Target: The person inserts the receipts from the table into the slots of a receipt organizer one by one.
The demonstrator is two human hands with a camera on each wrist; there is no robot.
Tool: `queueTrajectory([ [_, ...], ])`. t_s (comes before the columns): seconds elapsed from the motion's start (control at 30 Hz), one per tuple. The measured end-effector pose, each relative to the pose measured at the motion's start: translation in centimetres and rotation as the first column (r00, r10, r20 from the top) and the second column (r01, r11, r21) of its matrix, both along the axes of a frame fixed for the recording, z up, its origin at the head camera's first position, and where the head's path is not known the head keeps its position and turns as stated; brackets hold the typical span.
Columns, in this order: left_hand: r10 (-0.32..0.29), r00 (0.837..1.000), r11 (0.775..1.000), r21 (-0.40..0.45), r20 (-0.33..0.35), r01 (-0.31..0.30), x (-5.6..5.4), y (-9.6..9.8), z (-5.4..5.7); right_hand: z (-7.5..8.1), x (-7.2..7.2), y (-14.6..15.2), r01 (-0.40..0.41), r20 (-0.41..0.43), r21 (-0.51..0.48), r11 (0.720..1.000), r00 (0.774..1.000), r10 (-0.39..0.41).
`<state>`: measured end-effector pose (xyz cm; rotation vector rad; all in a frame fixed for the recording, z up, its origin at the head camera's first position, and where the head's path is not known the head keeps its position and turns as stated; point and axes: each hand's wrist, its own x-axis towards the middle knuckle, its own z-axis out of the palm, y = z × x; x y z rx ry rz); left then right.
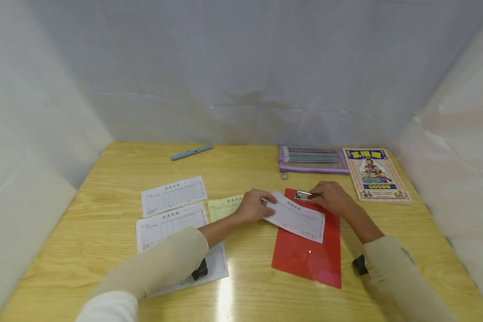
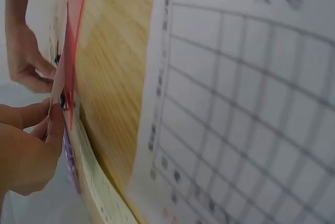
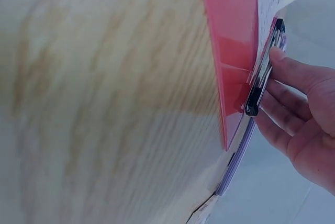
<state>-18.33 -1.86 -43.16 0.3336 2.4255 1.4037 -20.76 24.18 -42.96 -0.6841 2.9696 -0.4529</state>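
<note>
Head view: we hold a white printed form (image 1: 295,221) at the metal clip (image 1: 303,195) of a red clipboard (image 1: 311,264).
Our left grip (image 1: 252,206) pinches the form's left end, the rest lying slantwise over the clipboard's upper part on the bench (image 1: 253,277); our right grip (image 1: 331,197) pinches the clip, thumb against one side, fingers on the other. We cannot tell whether the paper's top edge is under the clip. To do this well, we judge, we should press the clip wide, square that edge with the board, and release gently so the thin sheet doesn't crease.
</note>
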Motion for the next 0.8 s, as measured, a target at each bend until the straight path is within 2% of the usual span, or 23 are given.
queueTrajectory([
  [0.23, -0.023, 0.998, 0.998, -0.065, -0.052, 0.020, 0.6, 2.4, -0.6, 0.0, 0.2, -0.3, -0.025, -0.046, 0.055, 0.998, 0.999, 0.027],
  [0.4, -0.009, 0.998, 1.000, -0.029, -0.059, 0.007, 0.8, 3.3, -0.6, -0.1, 0.3, -0.5, -0.042, -0.087, 0.083, 0.996, 0.995, 0.049],
  [0.57, -0.018, 0.998, 1.000, -0.010, -0.066, 0.017, 0.9, 3.8, -0.9, -0.1, 0.6, -1.0, -0.057, -0.136, 0.167, 0.984, 0.987, 0.081],
  [0.8, -0.018, 0.996, 0.999, -0.030, -0.085, 0.016, 0.8, 4.3, -1.0, -0.5, 1.1, -1.4, -0.050, -0.225, 0.233, 0.971, 0.969, 0.104],
])
